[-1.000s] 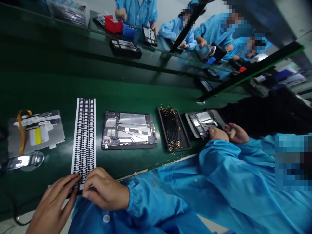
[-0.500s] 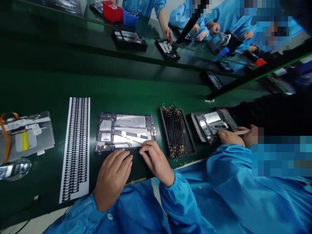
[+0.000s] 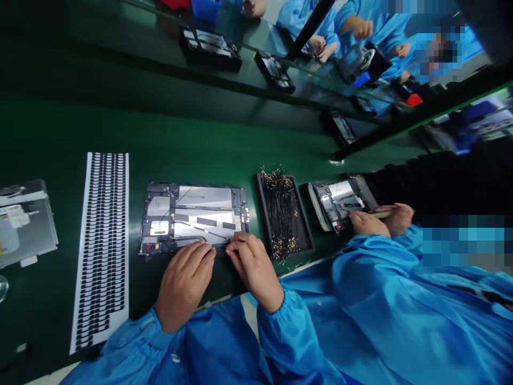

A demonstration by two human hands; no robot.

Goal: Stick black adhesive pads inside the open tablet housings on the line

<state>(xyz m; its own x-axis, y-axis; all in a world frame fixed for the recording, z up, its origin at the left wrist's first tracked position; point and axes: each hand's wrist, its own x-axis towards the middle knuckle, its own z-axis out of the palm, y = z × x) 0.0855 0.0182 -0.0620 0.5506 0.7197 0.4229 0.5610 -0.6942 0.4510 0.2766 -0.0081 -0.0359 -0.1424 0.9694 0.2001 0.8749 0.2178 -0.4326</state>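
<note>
An opened tablet (image 3: 204, 197) lies on the green bench with its battery and circuit boards bare. My left hand (image 3: 186, 283) rests at its near edge, fingers pinched together, a tiny bright speck at the fingertips. To the right, my right hand (image 3: 256, 270) pinches at the same edge, thumb against forefinger. Whatever is between the fingers of either hand is too small or hidden to name. Right of the tablet, a black tray (image 3: 303, 235) holds a bundle of thin black cables (image 3: 279, 208) with gold ends.
A white sheet of black stickers (image 3: 106, 240) lies left of the tablet, and a silver panel (image 3: 36, 224) beyond it. At right, a co-worker's hands (image 3: 371, 223) work on another opened tablet (image 3: 336, 200). A raised glass shelf (image 3: 240, 88) holds more devices.
The view has shifted, so the bench things sit further left. My hands stay pinched at the tablet's near edge. Across the shelf, a person's hand has left the device there.
</note>
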